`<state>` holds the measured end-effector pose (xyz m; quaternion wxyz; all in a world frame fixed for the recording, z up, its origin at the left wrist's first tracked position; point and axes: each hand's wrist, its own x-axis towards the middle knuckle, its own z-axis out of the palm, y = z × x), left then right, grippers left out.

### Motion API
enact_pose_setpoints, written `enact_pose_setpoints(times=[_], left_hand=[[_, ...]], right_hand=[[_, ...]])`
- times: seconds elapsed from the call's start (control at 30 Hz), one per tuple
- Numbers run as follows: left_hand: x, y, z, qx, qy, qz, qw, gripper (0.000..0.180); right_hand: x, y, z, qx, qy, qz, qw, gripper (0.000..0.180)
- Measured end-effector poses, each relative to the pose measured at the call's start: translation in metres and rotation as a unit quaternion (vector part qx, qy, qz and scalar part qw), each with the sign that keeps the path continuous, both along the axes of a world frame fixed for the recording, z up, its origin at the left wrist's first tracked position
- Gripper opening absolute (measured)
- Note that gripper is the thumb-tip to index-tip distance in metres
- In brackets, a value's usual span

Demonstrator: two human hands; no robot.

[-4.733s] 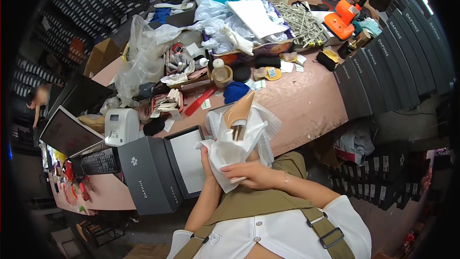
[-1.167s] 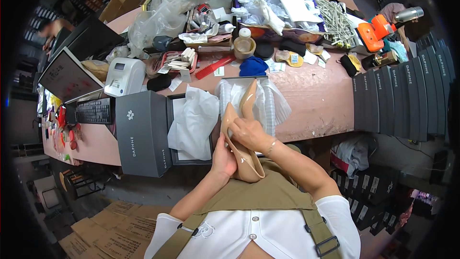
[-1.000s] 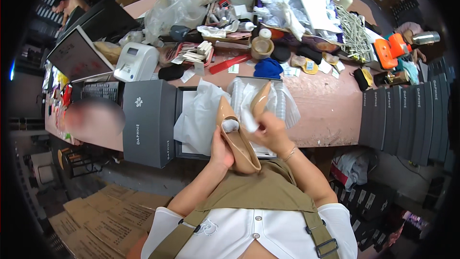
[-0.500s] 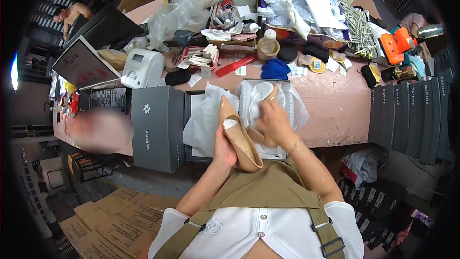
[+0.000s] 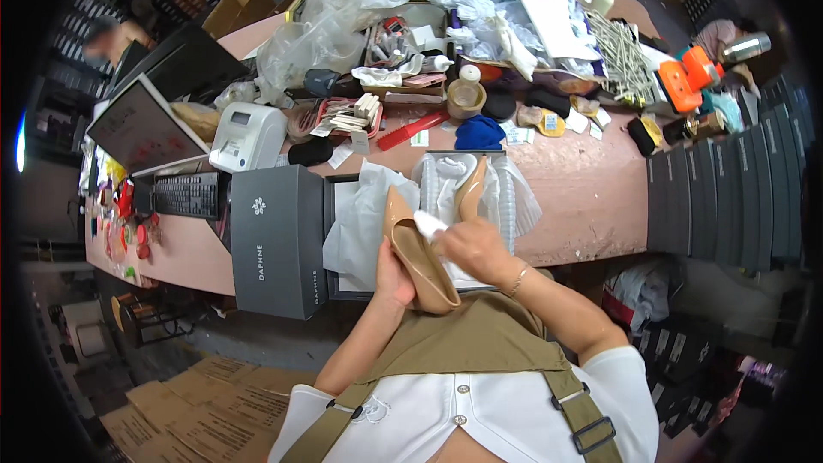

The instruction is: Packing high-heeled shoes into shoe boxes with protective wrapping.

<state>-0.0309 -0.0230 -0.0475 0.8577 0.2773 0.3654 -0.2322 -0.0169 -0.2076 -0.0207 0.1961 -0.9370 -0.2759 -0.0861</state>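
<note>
From my remote seat I have the left hand (image 5: 396,274) clamped on a glossy tan shoe (image 5: 424,279), cupping it from the side, with the pointed toe turned away from the body and the heel end against the green apron (image 5: 467,339). The right hand (image 5: 477,250) pinches a white wad (image 5: 429,224) just at the shoe's opening, toward the toe. The hands are close together but apart, each on its own object.

Half a second ago my right hand was over the second shoe (image 5: 470,191), and pale padding showed in the toe of the held one. Now that hand has swung back to the held shoe, whose opening shows mostly bare lining. I cannot tell whether the wad is that same padding.

The second shoe has stayed beyond the right hand, lying beside clear ridged plastic (image 5: 507,214) on the bench (image 5: 591,214). In the oldest view the white sheet (image 5: 369,214) was wrapped round a shoe between both hands; now it lies crumpled over a shallow dark box (image 5: 350,296), next to a grey box (image 5: 276,240).
</note>
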Motion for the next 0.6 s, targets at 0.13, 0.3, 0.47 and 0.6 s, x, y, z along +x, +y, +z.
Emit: enact_pose_setpoints(times=[0.13, 0.3, 0.47, 0.6], left_hand=[[-0.003, -0.004, -0.009, 0.004, 0.001, -0.018, 1.0, 0.052], [-0.008, -0.009, -0.002, -0.022, -0.049, -0.067, 0.996, 0.058], [-0.002, -0.02, 0.002, 0.005, -0.066, -0.068, 0.995, 0.061], [0.008, 0.002, -0.003, -0.011, -0.099, -0.102, 0.99, 0.065]], right_hand=[[0.01, -0.003, 0.014, 0.023, 0.09, -0.066, 0.994, 0.026], [-0.007, 0.037, -0.023, 0.198, 0.301, 0.078, 0.929, 0.054], [0.028, 0.07, -0.054, 0.125, 0.399, -0.012, 0.908, 0.066], [0.032, 0.068, -0.025, 0.174, 0.416, -0.049, 0.891, 0.075]])
